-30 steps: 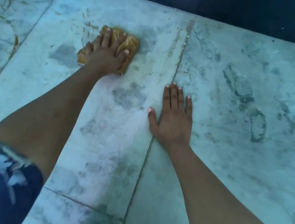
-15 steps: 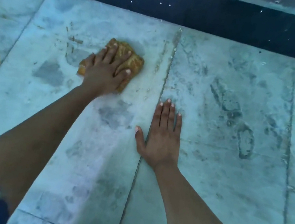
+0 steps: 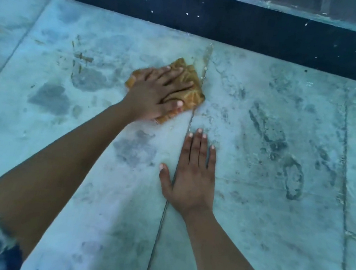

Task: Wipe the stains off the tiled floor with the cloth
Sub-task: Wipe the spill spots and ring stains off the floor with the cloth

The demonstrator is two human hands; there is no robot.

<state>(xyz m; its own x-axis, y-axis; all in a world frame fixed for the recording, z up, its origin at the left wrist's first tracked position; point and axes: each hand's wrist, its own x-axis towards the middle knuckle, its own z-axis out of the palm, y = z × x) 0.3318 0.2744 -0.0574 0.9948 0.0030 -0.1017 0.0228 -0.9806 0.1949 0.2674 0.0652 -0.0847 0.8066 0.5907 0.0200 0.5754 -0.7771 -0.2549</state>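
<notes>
Tiled floor fills my view, with dark skirting along the far edge. Left hand lies spread flat, pressing the yellow cloth, which sits just beside a tile joint. Right hand is flat on the floor with fingers straight. Grey stains lie left of the cloth.

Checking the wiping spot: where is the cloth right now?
In the head view, the cloth lies upper centre under the left hand, against the tile joint, beyond the right hand.

Orange-yellow patterned cloth; pale grey-veined tiled floor; dark speckled skirting.
</notes>
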